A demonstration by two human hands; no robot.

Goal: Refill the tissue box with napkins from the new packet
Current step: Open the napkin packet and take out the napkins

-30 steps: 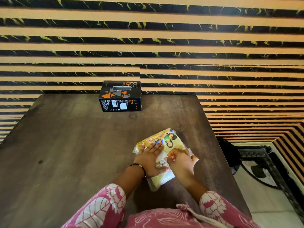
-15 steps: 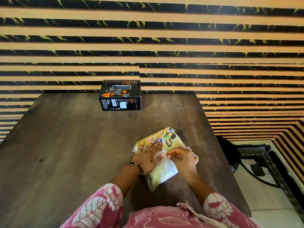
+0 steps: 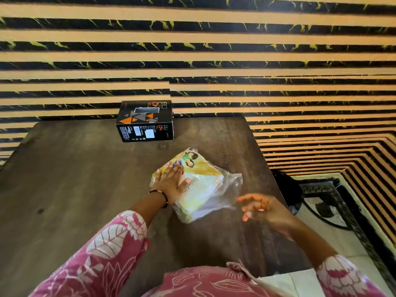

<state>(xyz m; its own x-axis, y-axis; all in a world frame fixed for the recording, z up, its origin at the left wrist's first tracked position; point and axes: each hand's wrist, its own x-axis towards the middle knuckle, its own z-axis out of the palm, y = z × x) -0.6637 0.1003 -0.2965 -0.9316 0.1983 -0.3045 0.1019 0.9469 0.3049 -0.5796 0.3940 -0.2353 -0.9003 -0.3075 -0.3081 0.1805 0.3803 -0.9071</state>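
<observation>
The napkin packet [image 3: 203, 185], a clear plastic wrap with yellow print over white napkins, lies on the dark wooden table [image 3: 85, 189] right of centre. Its right end is loose, crumpled clear plastic. My left hand [image 3: 171, 183] lies flat on the packet's left half and pins it to the table. To the packet's right, just off the loose plastic, my right hand [image 3: 261, 211] hovers blurred with fingers apart and nothing seen in them. The black tissue box [image 3: 145, 122] with orange triangles stands at the table's far edge, its top slot facing up.
A striped black and orange wall [image 3: 214, 50] rises directly behind the table. The table's right edge [image 3: 267, 168] drops to a tiled floor with a patterned mat [image 3: 325, 202]. My pink floral sleeves fill the bottom of the view.
My right hand left the packet and swung out to the right, and the wrap's right end now hangs loose. The left hand stayed flat on the packet. The box has not moved.
</observation>
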